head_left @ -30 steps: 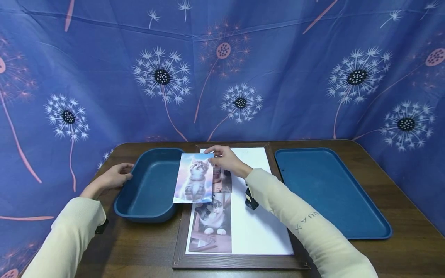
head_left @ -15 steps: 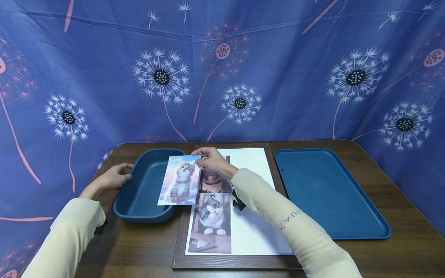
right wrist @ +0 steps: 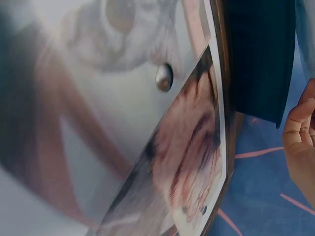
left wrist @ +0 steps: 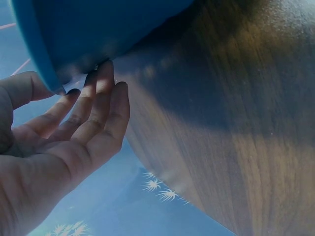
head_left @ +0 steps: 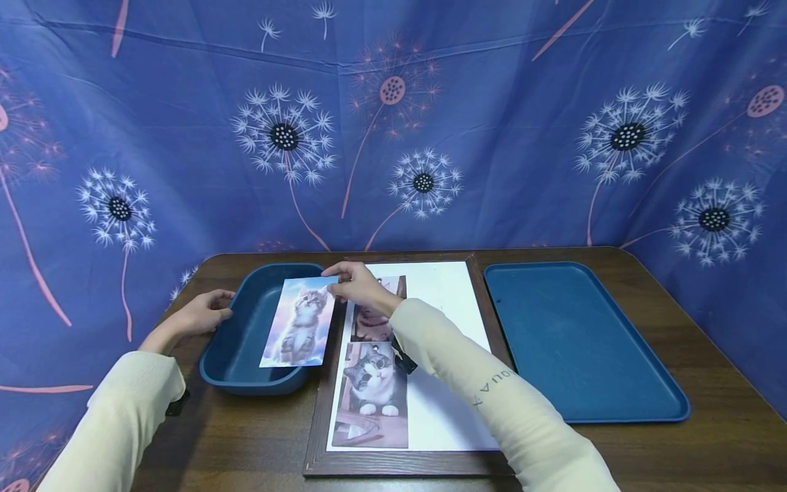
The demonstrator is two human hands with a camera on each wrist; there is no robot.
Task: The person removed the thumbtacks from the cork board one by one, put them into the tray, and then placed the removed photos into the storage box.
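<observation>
A kitten photo [head_left: 299, 324] with a pastel sky background hangs over the right side of the deep blue bin [head_left: 241, 335]. My right hand [head_left: 359, 285] pinches it by the upper right corner. At the bin's left rim is my left hand [head_left: 198, 314]; in the left wrist view its thumb and fingers [left wrist: 101, 98] take the rim from both sides. Two other cat photos, a lower grey-and-white one [head_left: 371, 400] and an upper one [head_left: 371, 321] partly behind my right hand, lie on the framed whiteboard [head_left: 451, 417]. Round metal magnets [right wrist: 164, 77] sit on them.
A shallow blue tray [head_left: 584, 342] lies on the wooden table [head_left: 246, 437], right of the whiteboard. A blue dandelion-print cloth [head_left: 492, 123] hangs behind the table and along both sides. My right sleeve [head_left: 479, 383] crosses over the whiteboard.
My right hand has moved left with the kitten photo, from the whiteboard's edge to over the bin, uncovering more of the upper cat photo. My left hand has stayed at the bin's rim.
</observation>
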